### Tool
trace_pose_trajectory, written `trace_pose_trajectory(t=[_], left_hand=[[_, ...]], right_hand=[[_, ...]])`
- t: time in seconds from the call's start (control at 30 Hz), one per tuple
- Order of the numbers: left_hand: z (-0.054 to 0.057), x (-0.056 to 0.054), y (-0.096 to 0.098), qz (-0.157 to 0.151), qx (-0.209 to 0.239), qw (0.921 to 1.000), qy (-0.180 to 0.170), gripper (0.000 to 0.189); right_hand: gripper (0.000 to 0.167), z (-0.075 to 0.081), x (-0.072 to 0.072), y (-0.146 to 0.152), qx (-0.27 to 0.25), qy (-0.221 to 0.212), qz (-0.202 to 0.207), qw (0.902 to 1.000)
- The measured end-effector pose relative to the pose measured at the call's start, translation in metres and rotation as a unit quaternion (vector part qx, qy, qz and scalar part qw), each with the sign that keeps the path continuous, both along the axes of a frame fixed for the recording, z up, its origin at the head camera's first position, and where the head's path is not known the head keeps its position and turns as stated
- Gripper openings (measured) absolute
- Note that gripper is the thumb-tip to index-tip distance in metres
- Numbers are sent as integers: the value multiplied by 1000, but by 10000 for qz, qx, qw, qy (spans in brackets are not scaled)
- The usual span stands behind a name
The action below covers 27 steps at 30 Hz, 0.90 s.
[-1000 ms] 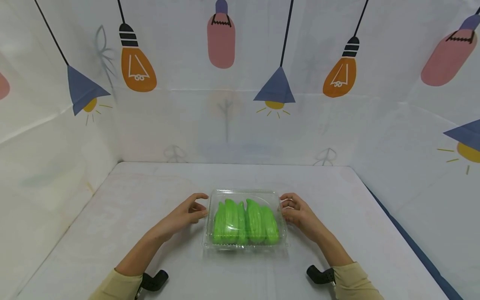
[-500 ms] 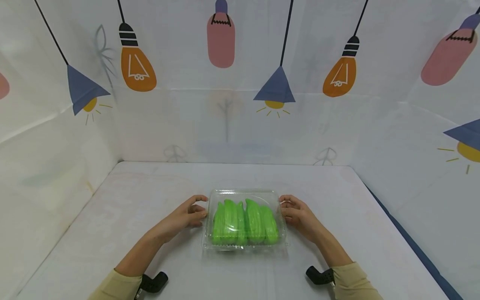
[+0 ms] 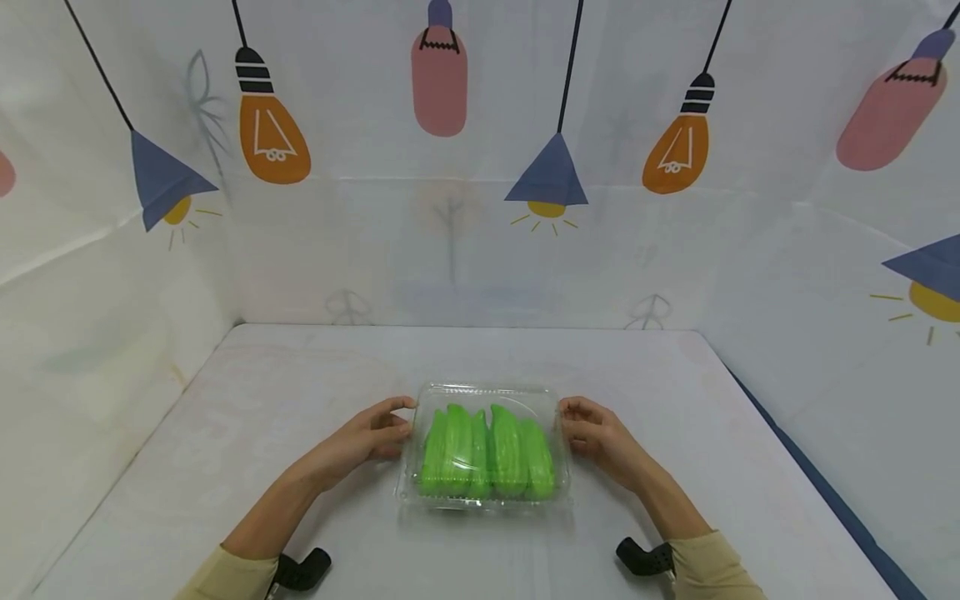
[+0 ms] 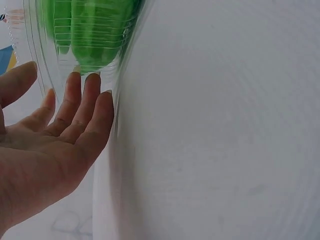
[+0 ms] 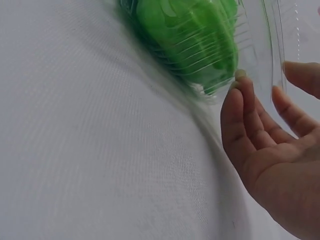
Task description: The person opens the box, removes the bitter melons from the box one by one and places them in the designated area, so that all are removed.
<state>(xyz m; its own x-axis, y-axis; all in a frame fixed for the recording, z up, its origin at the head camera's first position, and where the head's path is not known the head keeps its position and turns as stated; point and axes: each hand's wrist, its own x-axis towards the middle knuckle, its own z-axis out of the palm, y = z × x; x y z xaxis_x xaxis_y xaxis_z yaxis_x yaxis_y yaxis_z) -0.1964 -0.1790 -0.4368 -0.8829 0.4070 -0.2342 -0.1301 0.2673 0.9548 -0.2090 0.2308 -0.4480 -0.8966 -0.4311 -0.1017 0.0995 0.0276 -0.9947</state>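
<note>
Sheeting [image 3: 337,250] printed with hanging lamps and bulbs encloses the space from nine o'clock through twelve to three, and a white table [image 3: 300,375], faintly stained, spreads below it. A clear plastic container [image 3: 491,389] sits just toward six o'clock from the table's middle, its long side running nine to three, so an end faces each palm. The left hand [image 3: 375,429] is at its nine o'clock end, the right hand [image 3: 600,433] at three; both have loosely bent fingers, thumbs apart, wrapped round nothing, tips at the plastic; how firmly they press, I cannot tell. This matched stance probably steadies the container. Inside, green pieces [image 3: 507,454] lie side by side, pointing roughly toward twelve, kept together by the walls. Black fittings [image 3: 303,570] show beside both wrists.
</note>
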Motion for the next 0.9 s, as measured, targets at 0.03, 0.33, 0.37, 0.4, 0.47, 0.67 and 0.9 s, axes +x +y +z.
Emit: trace_pose_trajectory(t=[0.03,0.33,0.37,0.4,0.47,0.67,0.9], left_hand=[[0,0,0,-14,0,10000,-43,56],[5,5,-6,-356,24,9989,-297,75],[5,5,-6,-431,42,9985,-330,77],[6,5,-7,-518,70,9980,-350,79],[7,5,-8,-678,108,9969,-390,83],[8,5,-10,-1012,159,9935,-490,97],[7,5,-10,-1153,230,9916,-539,106]], right_hand=[[29,0,0,1,-6,-17,56,10000],[44,1,3,10,83,123,585,9982],[46,2,3,11,152,119,625,9979],[49,2,3,11,231,124,681,9973],[54,4,3,13,395,75,779,9962],[74,11,5,18,651,-178,1260,9897],[106,15,7,16,688,-659,1680,9812]])
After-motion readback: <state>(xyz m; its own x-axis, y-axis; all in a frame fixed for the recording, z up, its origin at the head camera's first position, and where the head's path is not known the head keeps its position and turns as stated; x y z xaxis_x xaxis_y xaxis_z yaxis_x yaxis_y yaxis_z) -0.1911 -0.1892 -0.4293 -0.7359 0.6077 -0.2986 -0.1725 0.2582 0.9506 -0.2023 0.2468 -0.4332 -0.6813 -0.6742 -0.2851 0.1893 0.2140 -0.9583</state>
